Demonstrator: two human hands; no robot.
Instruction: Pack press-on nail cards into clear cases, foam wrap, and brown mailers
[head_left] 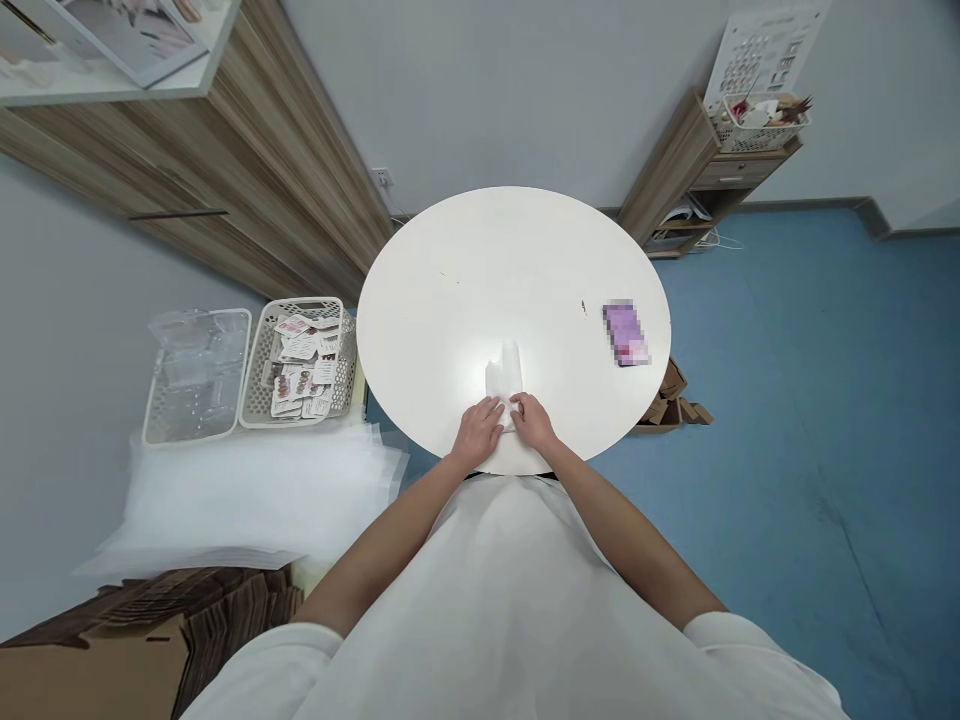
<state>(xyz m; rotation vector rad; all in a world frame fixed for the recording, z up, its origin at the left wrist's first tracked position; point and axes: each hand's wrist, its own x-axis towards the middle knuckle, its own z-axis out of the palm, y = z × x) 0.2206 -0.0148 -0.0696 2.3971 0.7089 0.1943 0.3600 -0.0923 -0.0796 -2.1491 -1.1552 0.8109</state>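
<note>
A round white table (465, 260) stands in front of me. At its near edge both my hands rest on a small clear plastic packet (504, 372) that lies flat on the tabletop. My left hand (478, 432) presses its near left corner with curled fingers. My right hand (533, 421) pinches the near right corner. The packet's far end sticks out beyond my fingers. What is inside it I cannot make out.
A purple blurred object (625, 333) lies at the table's right side. Left of the table stand a white basket of small printed cards (301, 362), a clear tray (196, 372), a stack of white sheets (247, 495) and cardboard boxes (135, 640). Blue floor lies to the right.
</note>
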